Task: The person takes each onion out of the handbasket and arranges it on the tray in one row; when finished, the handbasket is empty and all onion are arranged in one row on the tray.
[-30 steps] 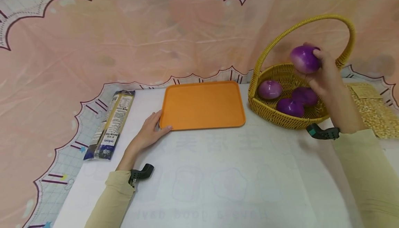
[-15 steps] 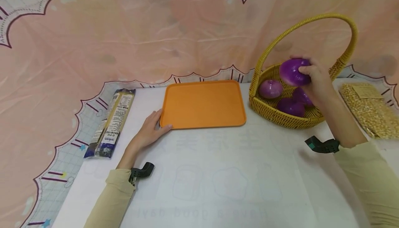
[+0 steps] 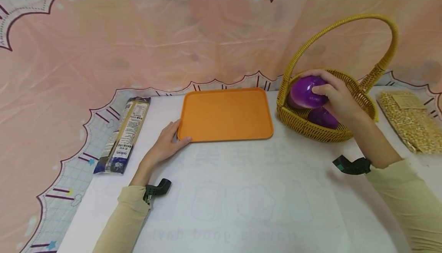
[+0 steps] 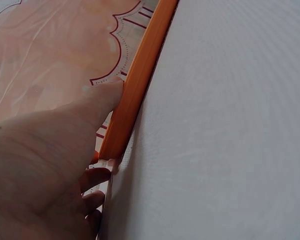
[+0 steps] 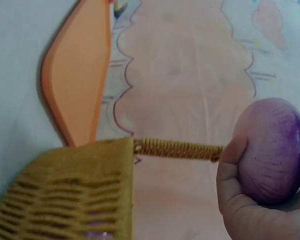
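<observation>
My right hand (image 3: 342, 99) grips a purple onion (image 3: 308, 91) over the left part of a yellow wicker basket (image 3: 304, 128), under its arched handle. Another purple onion (image 3: 322, 118) lies inside the basket, partly covered by the held one; other onions there are mostly hidden. In the right wrist view, the fingers wrap round the pale side of the held onion (image 5: 270, 150). My left hand (image 3: 165, 145) rests at the near left corner of an orange tray (image 3: 226, 114), thumb along its front edge and fingers by its left side. Nothing lies on the tray.
A long printed packet (image 3: 124, 136) with blue ends lies left of the tray. Right of the basket is a clear bag of yellow kernels (image 3: 411, 120). A pink patterned cloth (image 3: 193, 38) rises behind the white table (image 3: 241, 191).
My right hand has carried the onion left and down, from near the basket's right side to over its left part. The left hand stays at the tray's corner.
</observation>
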A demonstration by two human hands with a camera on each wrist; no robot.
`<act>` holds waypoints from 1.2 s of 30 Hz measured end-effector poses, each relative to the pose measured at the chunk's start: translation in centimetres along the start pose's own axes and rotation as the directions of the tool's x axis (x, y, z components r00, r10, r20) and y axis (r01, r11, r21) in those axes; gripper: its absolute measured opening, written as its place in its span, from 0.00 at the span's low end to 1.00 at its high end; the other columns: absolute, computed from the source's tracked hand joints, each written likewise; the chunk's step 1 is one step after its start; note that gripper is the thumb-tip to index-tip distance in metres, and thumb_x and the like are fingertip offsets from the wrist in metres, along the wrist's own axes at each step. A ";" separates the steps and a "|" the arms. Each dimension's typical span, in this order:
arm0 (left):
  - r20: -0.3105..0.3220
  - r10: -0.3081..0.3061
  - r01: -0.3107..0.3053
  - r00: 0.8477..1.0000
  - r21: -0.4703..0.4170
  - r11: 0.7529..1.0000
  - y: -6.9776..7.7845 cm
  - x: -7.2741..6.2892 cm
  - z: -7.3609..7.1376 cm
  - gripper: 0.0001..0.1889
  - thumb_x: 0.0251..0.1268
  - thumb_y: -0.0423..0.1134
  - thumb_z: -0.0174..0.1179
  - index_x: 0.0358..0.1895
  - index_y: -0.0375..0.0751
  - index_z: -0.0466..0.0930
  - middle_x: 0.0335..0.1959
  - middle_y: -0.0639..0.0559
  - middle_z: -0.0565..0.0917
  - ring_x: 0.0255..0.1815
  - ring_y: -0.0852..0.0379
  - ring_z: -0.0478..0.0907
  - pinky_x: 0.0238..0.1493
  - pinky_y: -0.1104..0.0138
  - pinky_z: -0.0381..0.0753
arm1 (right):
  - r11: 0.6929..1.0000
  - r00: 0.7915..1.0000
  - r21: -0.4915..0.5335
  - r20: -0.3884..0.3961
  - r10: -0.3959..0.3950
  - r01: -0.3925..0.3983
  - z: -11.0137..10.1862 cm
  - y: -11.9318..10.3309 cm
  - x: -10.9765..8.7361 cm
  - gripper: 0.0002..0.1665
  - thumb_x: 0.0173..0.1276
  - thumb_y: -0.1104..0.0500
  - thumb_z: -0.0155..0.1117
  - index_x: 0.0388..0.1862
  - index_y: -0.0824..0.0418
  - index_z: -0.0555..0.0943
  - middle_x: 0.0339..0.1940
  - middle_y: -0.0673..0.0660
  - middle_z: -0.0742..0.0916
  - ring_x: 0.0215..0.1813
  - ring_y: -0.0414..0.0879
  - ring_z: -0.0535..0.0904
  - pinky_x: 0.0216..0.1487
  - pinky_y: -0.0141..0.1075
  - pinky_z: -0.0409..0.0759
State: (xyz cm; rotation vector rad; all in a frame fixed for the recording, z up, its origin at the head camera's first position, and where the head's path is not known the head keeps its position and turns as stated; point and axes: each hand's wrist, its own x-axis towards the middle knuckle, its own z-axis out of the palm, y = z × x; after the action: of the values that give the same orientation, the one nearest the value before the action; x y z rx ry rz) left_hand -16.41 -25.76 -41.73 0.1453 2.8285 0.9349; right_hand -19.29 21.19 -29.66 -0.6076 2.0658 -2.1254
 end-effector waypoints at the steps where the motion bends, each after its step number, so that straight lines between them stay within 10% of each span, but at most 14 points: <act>1: 0.001 0.000 0.000 1.000 0.000 1.000 0.0 0.0 0.0 0.47 0.66 0.62 0.55 0.79 0.44 0.42 0.80 0.41 0.45 0.81 0.41 0.37 0.77 0.40 0.44 | 1.000 1.000 -0.009 0.006 0.021 -0.021 0.3 -0.2 0.0 0.21 0.72 0.65 0.44 0.57 0.53 0.77 0.64 0.51 0.71 0.60 0.49 0.67 0.47 0.31 0.83; 6: 0.004 -0.002 0.002 1.000 0.001 1.000 0.1 0.0 -0.1 0.48 0.65 0.63 0.55 0.79 0.45 0.42 0.80 0.42 0.45 0.81 0.42 0.36 0.77 0.40 0.44 | 0.977 0.988 -0.154 0.021 0.152 -0.147 1.4 -1.0 -0.1 0.20 0.74 0.60 0.47 0.61 0.48 0.76 0.67 0.50 0.70 0.62 0.54 0.66 0.47 0.33 0.83; 15: 0.004 0.001 -0.001 1.000 0.000 1.000 0.2 0.1 -0.2 0.48 0.65 0.63 0.55 0.79 0.44 0.42 0.80 0.41 0.46 0.81 0.42 0.37 0.77 0.40 0.43 | 0.799 0.919 -0.576 0.199 0.340 -0.171 2.5 -1.7 0.5 0.24 0.71 0.50 0.58 0.65 0.47 0.72 0.66 0.53 0.73 0.63 0.56 0.70 0.52 0.42 0.78; 36: -0.001 0.012 -0.012 1.000 0.002 1.000 -0.1 0.0 -0.1 0.47 0.66 0.61 0.55 0.79 0.42 0.43 0.80 0.39 0.46 0.81 0.39 0.37 0.77 0.40 0.43 | 0.783 0.890 -0.614 0.299 0.345 -0.097 4.7 -0.8 3.5 0.28 0.66 0.47 0.65 0.65 0.37 0.72 0.66 0.52 0.74 0.63 0.55 0.72 0.57 0.49 0.79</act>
State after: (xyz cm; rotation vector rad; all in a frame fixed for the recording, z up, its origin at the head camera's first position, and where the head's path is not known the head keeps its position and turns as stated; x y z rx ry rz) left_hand -16.47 -25.87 -41.68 0.1626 2.8326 0.9345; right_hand -20.64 15.67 -28.19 -0.7285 2.3756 -1.0834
